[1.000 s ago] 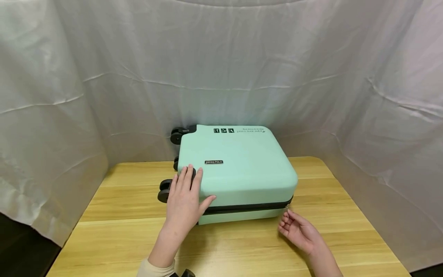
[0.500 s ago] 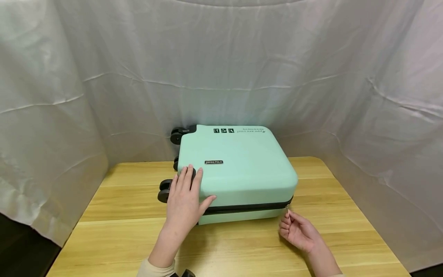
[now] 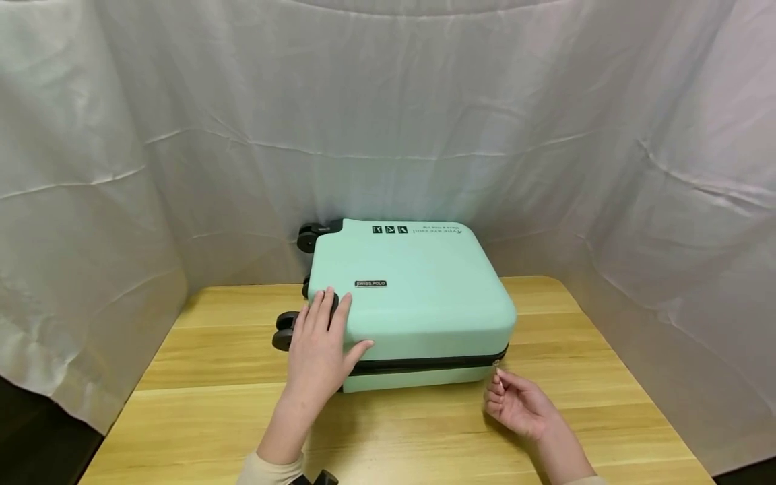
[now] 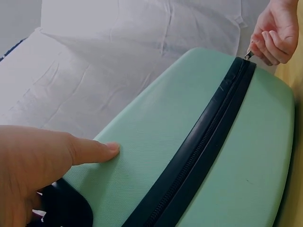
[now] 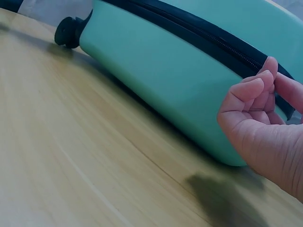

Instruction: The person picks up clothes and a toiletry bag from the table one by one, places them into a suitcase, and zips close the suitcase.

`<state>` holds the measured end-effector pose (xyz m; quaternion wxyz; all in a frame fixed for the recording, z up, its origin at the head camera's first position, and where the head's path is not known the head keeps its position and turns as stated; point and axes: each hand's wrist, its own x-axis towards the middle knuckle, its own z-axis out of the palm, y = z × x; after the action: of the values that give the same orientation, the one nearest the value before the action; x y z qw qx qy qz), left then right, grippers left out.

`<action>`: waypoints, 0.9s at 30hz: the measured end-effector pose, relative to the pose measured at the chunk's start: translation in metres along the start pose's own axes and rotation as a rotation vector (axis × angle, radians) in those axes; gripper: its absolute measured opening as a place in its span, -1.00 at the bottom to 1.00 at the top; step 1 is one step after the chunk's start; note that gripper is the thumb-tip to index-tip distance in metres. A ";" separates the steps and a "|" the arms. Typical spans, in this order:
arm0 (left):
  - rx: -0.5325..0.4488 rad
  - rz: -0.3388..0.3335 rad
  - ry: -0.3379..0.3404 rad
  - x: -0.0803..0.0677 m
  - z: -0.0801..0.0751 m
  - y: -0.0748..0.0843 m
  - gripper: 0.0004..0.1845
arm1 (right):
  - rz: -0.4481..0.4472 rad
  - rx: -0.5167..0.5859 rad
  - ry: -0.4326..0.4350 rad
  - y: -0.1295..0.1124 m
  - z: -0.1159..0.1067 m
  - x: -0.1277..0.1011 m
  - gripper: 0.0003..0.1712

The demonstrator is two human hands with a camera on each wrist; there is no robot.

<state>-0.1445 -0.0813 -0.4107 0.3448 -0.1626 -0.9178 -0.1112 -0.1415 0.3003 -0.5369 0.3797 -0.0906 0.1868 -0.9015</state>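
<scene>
A mint-green hard-shell suitcase (image 3: 418, 289) lies flat, its wheels at the left. My left hand (image 3: 318, 353) rests with spread, straight fingers on its near left corner; in the left wrist view the thumb (image 4: 97, 150) lies against the shell's side. Along the near side runs a black zipper (image 4: 199, 146), its teeth together where they show. My right hand (image 3: 518, 407) pinches a small metal zipper pull (image 4: 248, 55) at the near right corner, thumb and forefinger together and the other fingers curled. In the right wrist view, these fingers (image 5: 255, 87) cover the pull.
The suitcase sits on a wooden table (image 3: 212, 417) with grey-white curtains (image 3: 388, 114) hanging behind and at both sides. Black wheels (image 3: 286, 330) stick out at the left end. A small black object (image 3: 324, 478) shows by the left cuff.
The head view has shifted slightly, so the suitcase and hands appear a little further left. Left hand and zipper pull keep their places on the suitcase. The right fingers have curled slightly more.
</scene>
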 end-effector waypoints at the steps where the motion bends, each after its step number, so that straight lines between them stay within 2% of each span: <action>1: -0.006 -0.001 -0.003 0.000 0.000 -0.001 -0.08 | 0.004 -0.001 0.001 0.001 0.000 0.000 -0.40; 10: -0.034 0.006 -0.040 0.003 0.001 -0.003 -0.09 | 0.016 -0.009 -0.008 0.005 0.001 0.000 -0.41; 20: -0.025 0.011 -0.047 0.004 -0.001 -0.003 -0.11 | 0.029 -0.005 0.012 0.009 0.004 0.004 -0.40; 27: -0.016 0.032 -0.014 0.005 0.000 -0.007 -0.10 | 0.069 -0.077 0.018 0.016 0.013 0.021 -0.47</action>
<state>-0.1504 -0.0865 -0.4077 0.3387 -0.1810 -0.9166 -0.1116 -0.1415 0.2718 -0.5316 0.4049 -0.0905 0.2277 -0.8809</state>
